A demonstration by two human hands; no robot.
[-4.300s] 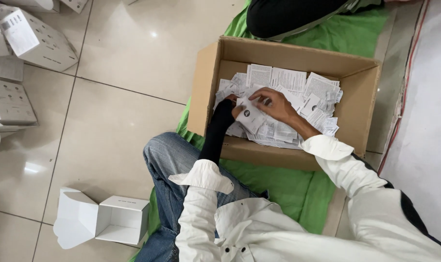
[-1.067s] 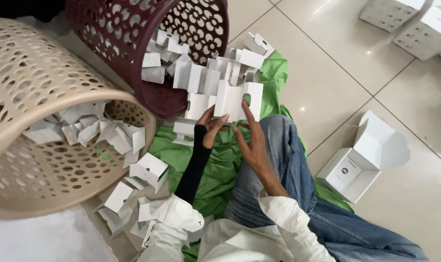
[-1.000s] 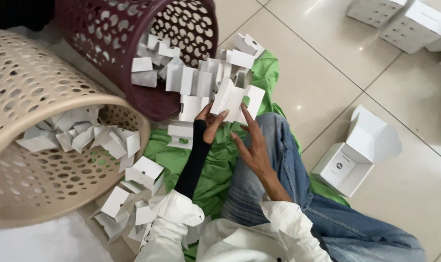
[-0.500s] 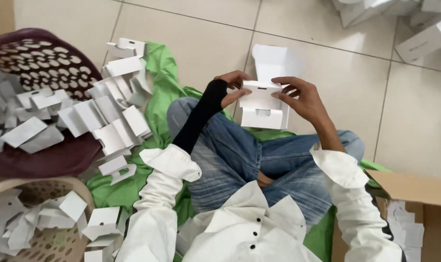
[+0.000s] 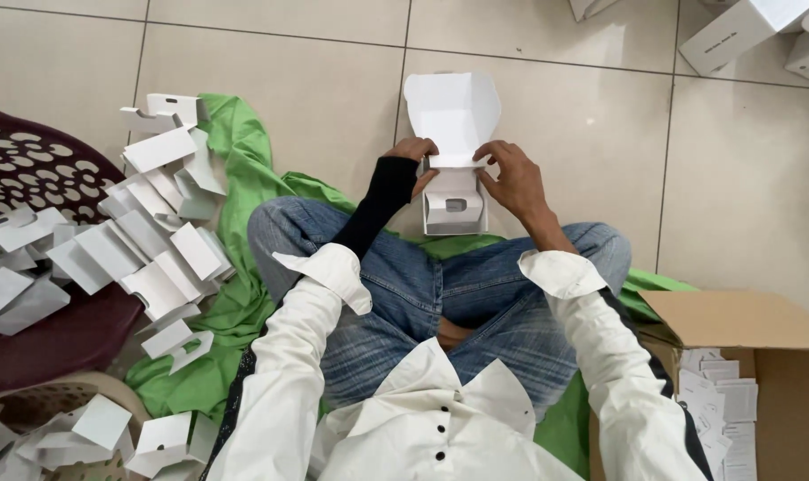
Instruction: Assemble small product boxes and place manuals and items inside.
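Pale tiled floor [image 5: 271, 53]: bears everything listed; the person sits cross-legged on it.

Crumpled green cloth sheet [image 5: 244, 169]: spread under the person's denim-clad legs.

Dark maroon perforated plastic basket [image 5: 30, 169], lying at the left: flat white die-cut card inserts [image 5: 155, 240] spill from it over the cloth in a large heap, apparently stock not yet used.

Brown corrugated cardboard carton [image 5: 743, 321], lower right: open, holding small white printed leaflets [image 5: 716, 392], many left.

Finished-looking closed white boxes [image 5: 734, 31]: upper right corner, well apart from the person.

Small white cardboard box with hinged lid [image 5: 453, 178]: on the floor just beyond the knees, lid up, a white insert seated inside; judged mid-assembly, not yet closed.

Left hand [image 5: 418, 165], in a black sleeve: fingers clasp the box's left edge at the hinge.

Right hand [image 5: 511, 174], bare: fingertips press the right edge. The hands stand apart, one on each side of the box.
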